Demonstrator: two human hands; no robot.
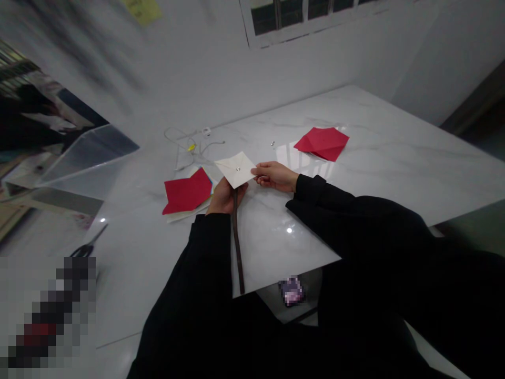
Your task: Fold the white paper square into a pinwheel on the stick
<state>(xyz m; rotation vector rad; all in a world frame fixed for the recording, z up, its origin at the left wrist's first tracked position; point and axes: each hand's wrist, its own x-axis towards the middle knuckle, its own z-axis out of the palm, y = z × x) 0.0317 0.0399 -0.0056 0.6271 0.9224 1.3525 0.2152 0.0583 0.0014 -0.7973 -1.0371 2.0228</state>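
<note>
Pinching white paper [246, 167] at right corner: right grip [276, 176]; left grip [221, 198] wrapped round brown stick [237, 239] beneath.

No legible text, yellow note [142, 11] on the wall [189, 68], writing too blurred

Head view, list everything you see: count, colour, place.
Table: 1, white, middle
Folded paper: 1, cream, centre
Stud: 1, silvery, folded paper's centre
Stick: 1, brown, below folded paper
Red sheets: 2, red, left and right of folded paper
Cables: unclear, pale, back left
Bits: unclear, silvery, right of cables
Scissors-like tool: 1, dark, table's left
Panel: 1, translucent, left
Pixelated patches: 2, mixed, lower frame
Window: 1, dark, wall
Note: 1, yellow, wall
Sleeves: 2, black, bottom
Hands: 2, bare, at folded paper
</note>
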